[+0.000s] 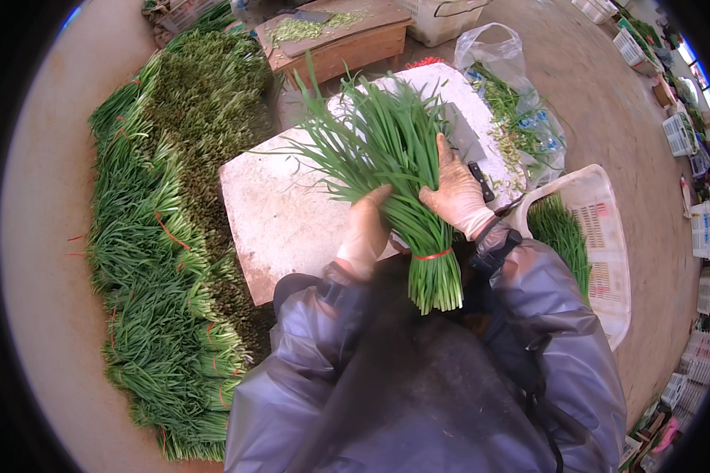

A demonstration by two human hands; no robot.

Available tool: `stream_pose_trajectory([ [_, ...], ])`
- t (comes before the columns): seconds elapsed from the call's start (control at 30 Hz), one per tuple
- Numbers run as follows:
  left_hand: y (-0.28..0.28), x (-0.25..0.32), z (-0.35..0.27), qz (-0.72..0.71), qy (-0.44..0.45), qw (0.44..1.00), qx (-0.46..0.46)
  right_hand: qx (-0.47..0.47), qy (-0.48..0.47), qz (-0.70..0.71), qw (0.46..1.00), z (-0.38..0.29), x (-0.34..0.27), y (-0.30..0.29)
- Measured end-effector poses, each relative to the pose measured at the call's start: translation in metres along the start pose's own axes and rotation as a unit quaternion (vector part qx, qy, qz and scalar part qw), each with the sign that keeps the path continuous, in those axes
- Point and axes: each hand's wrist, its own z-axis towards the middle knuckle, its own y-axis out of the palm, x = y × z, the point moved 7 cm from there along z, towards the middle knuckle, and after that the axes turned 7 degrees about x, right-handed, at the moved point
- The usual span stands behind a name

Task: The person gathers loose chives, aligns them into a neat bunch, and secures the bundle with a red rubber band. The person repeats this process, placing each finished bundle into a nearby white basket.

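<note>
Both gloved hands hold one bunch of green garlic chives [405, 154] above a pale board. My left hand [364, 230] grips its left side, and my right hand [458, 189] grips the right side with the thumb across the leaves. A red tie [432, 254] circles the bunch near its pale cut ends, which point toward me. The leaves fan out away from me. Beyond my right wrist, a cleaver with a black handle [481, 181] and a broad grey blade [464, 135] lies on a white foam slab [497, 127]; leaves partly cover the blade.
Many chive bunches [148, 331] are piled along the left, some with red ties. A white plastic basket [612, 254] holding chives stands at my right. Ahead is a wooden bench [343, 47] with chopped scraps. A clear plastic bag [544, 118] with trimmings lies beyond the slab.
</note>
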Motion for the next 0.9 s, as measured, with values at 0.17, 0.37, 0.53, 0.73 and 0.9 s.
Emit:
stream_pose_trajectory([
  [0.17, -0.001, -0.002, 0.004, 0.007, -0.006, 1.000, -0.005, -0.032, 0.047, 0.049, 0.997, 0.004, 0.010, 0.012],
  [0.37, -0.003, -0.001, 0.004, 0.002, -0.006, 1.000, -0.010, 0.001, 0.000, 0.099, 0.995, 0.006, 0.002, 0.010],
  [0.53, -0.006, -0.002, 0.008, 0.015, 0.006, 1.000, 0.008, -0.039, -0.022, 0.060, 0.997, 0.001, -0.006, 0.011],
  [0.73, -0.005, -0.004, 0.007, 0.042, 0.012, 0.999, -0.015, -0.028, 0.040, 0.120, 0.992, 0.007, 0.007, 0.012],
  [0.9, -0.005, -0.004, 0.009, 0.050, 0.008, 0.998, -0.024, -0.029, 0.031, 0.148, 0.988, 0.010, 0.008, 0.011],
])
